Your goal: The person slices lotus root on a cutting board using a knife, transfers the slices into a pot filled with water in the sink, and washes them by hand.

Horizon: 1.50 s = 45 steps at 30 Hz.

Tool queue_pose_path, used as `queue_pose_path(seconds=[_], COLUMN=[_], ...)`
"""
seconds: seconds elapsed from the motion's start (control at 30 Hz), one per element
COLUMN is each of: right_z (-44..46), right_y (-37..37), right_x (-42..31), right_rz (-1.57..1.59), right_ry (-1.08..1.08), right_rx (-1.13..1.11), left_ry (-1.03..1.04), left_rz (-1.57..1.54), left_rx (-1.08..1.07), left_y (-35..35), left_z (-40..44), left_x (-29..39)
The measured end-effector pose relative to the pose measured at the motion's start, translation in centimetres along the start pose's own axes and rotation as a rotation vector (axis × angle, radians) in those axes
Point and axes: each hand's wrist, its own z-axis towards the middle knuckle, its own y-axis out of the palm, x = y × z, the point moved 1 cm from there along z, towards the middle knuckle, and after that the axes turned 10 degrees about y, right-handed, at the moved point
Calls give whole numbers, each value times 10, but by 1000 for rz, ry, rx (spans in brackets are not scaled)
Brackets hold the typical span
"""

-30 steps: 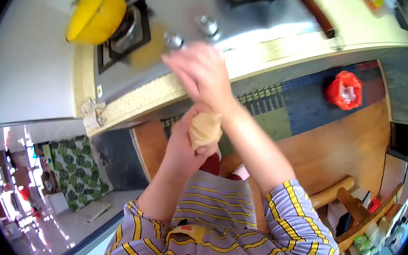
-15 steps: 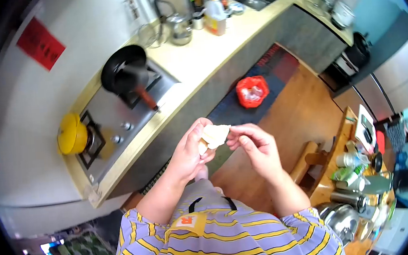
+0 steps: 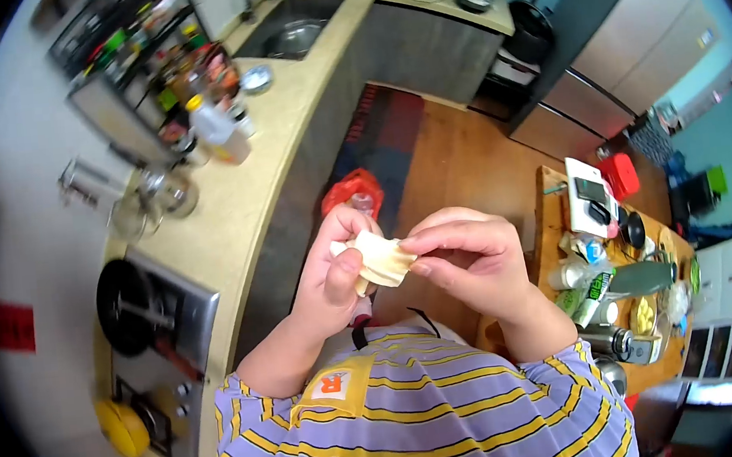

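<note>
In the head view, a pale cream-coloured piece (image 3: 384,260) with folded, layered edges is held in front of my chest; I cannot make out exactly what kind it is. My left hand (image 3: 330,271) wraps around its left side, with the thumb pressed on the front. From the other side, my right hand (image 3: 478,262) pinches its right edge between thumb and forefinger. Just beyond my left fingers, a bin lined with a red bag (image 3: 349,186) stands on the floor, partly hidden by that hand.
On the left are a stove (image 3: 171,289) with a black frying pan (image 3: 125,315) and a yellow pot (image 3: 120,427). A sink (image 3: 292,28) lies in the counter (image 3: 289,139). To the right, a wooden table (image 3: 548,217) carries bottles, containers and a white board (image 3: 585,196).
The view has swung to the right, bringing more of the fridge and table into sight. My right fingers have come onto the pale piece's edge, and its exposed part has shifted.
</note>
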Motion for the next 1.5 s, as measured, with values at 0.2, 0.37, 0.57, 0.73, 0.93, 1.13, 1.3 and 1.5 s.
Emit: queue_pose_path(seconds=[0.2, 0.37, 0.57, 0.73, 0.93, 1.13, 1.3, 1.5], right_z=[48, 85, 138, 180, 249, 320, 328, 274], right_y=[-134, -247, -386, -481, -582, -696, -780, -863], right_x=[31, 61, 80, 104, 155, 158, 175, 196], right_rz=[-15, -138, -373, -63, 290, 81, -546, -932], right_ry=[102, 71, 7, 262, 129, 149, 9, -7], right_rx=[213, 316, 367, 330, 468, 677, 950, 1282], left_ry=[3, 313, 495, 493, 233, 177, 212, 311], left_rz=[165, 495, 617, 517, 136, 4, -52, -163], left_rx=[-182, -333, -470, -500, -469, -654, -771, -901], left_y=[21, 45, 80, 98, 104, 124, 171, 270], left_z=[155, 273, 414, 513, 652, 810, 887, 919], left_x=[-71, -144, -221, -287, -370, -450, -525, -627])
